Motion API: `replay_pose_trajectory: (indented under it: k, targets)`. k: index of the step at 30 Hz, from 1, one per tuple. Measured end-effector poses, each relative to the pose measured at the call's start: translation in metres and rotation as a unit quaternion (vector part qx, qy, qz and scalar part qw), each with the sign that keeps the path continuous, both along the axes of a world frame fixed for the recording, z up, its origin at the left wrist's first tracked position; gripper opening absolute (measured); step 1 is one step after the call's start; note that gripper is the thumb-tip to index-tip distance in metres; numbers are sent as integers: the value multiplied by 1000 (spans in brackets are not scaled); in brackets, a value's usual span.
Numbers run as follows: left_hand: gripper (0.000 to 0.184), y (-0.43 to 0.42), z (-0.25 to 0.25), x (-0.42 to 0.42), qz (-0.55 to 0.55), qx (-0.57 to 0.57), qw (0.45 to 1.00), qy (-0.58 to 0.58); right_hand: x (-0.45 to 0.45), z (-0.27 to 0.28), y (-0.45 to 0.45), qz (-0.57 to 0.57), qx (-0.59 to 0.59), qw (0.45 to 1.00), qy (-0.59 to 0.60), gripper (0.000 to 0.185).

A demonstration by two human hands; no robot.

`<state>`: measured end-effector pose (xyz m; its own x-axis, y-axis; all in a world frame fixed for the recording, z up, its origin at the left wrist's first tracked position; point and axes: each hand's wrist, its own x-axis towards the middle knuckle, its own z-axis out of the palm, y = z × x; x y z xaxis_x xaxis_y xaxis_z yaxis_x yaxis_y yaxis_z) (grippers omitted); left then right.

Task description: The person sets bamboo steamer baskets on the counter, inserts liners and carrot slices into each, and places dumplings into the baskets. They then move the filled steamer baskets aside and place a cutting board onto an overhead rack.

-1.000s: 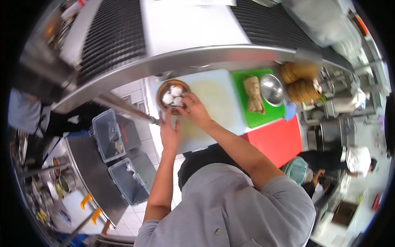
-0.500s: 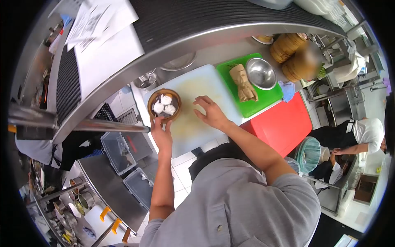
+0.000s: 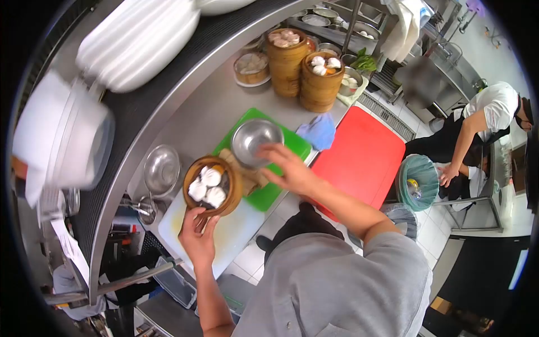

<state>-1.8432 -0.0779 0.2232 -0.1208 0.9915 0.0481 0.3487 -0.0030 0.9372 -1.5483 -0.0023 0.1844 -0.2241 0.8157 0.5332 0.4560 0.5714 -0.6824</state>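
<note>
My left hand grips the near rim of a small round bamboo steamer. Inside it sit three white pleated buns, split at the top, on a dark liner with a bit of orange. The steamer appears raised, in front of the white cutting board and part of a brown paper package. My right hand, slightly blurred, has its fingers apart and holds nothing. Its fingertips overlap the edge of a steel bowl on the green cutting board; whether they touch it I cannot tell.
Stacked bamboo steamers with filled tops stand at the far counter end. A blue cloth lies beside a red board. A metal shelf edge curves overhead at left. A co-worker bends over a lined bin.
My left hand has taken hold of the steamer and brought it up and toward the green board. The right hand has moved over to the steel bowl. My view has turned right.
</note>
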Motion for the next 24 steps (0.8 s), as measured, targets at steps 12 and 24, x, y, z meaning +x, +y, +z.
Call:
replay_pose_trajectory:
  k: [12, 24]
  targets:
    - [32, 209, 28, 316, -188, 94, 977, -28, 243, 7, -3, -276, -21, 960, 37, 29]
    - [35, 282, -23, 398, -184, 78, 980, -9, 306, -71, -45, -351, -160, 922, 27, 23]
